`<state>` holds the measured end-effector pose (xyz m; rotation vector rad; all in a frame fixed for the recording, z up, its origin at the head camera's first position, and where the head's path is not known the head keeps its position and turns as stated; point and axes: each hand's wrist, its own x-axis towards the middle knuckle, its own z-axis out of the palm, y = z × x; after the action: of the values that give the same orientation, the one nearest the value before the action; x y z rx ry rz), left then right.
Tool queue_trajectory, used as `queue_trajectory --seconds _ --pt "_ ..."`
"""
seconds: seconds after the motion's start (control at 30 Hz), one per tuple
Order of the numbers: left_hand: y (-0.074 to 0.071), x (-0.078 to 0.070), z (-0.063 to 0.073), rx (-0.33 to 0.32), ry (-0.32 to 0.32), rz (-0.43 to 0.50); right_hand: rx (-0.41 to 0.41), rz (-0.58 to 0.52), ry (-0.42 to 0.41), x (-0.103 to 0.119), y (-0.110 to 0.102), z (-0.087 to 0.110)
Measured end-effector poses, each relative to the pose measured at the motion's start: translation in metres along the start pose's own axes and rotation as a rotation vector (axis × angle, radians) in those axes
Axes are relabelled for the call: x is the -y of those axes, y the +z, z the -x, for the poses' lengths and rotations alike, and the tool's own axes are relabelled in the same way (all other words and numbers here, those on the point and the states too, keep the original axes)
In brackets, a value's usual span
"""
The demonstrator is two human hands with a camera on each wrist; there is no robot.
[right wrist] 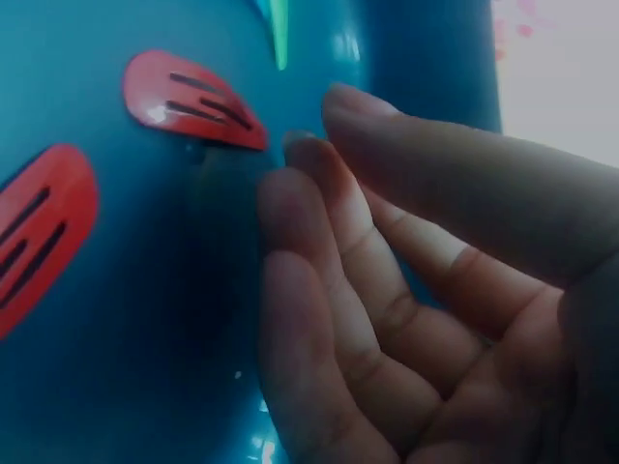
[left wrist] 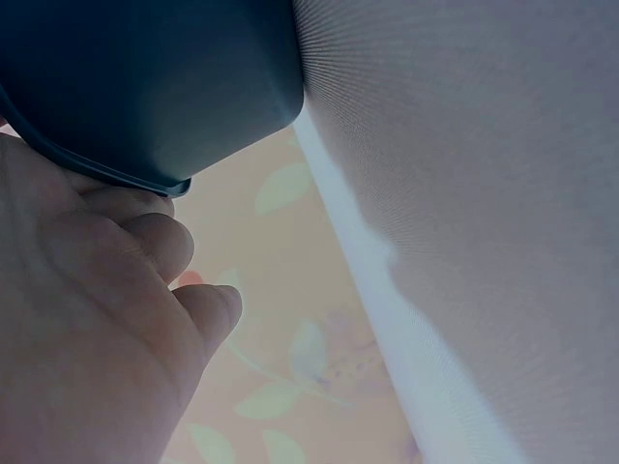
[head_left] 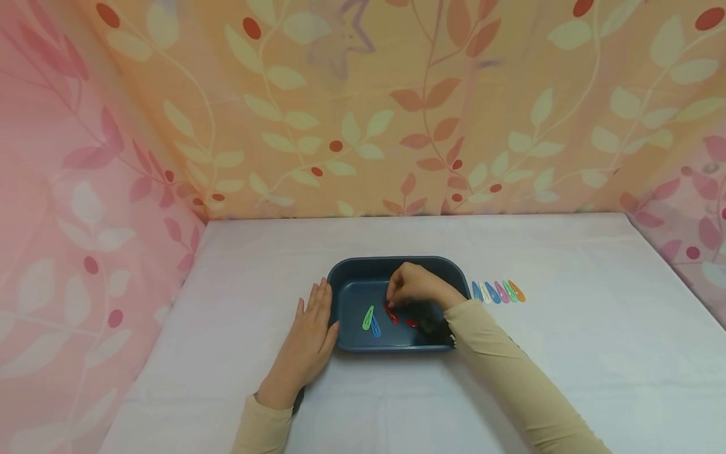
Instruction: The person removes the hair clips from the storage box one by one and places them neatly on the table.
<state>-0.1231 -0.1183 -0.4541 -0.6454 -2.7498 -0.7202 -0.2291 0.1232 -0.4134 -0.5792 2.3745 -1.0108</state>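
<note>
A dark blue tray (head_left: pixel 363 348) holds a green hair clip (head_left: pixel 368 318), a blue hair clip (head_left: pixel 375 326) and two red hair clips. My left hand (head_left: pixel 309 337) rests along the tray's left rim with its fingers extended; the left wrist view shows the fingers (left wrist: pixel 160 242) against the rim's underside. Over the tray, my right hand (head_left: pixel 416 285) reaches down, fingers bent. In the right wrist view its thumb and fingertips stand slightly apart, just beside the narrow tip of one red hair clip (right wrist: pixel 184 97). The other red hair clip (right wrist: pixel 44 227) lies farther off, partly out of frame.
Right of the tray, a row of several hair clips (head_left: pixel 498 292) in blue, white, purple, pink, green and orange lies on the white tablecloth (head_left: pixel 272 252). Floral cloth (head_left: pixel 363 113) hangs behind the table and at both sides.
</note>
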Motion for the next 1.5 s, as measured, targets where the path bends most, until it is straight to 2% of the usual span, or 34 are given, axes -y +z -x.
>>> queue_trajectory --seconds 0.23,1.1,1.5 --pt "0.002 0.001 0.001 0.000 0.006 0.001 0.018 0.024 0.065 -0.001 0.004 0.000" --pt "0.002 0.001 0.001 -0.006 0.008 -0.001 -0.004 0.219 0.114 -0.006 0.011 -0.005" --pt "0.002 0.001 0.001 -0.010 0.007 0.001 -0.003 0.172 0.114 -0.008 0.011 -0.005"
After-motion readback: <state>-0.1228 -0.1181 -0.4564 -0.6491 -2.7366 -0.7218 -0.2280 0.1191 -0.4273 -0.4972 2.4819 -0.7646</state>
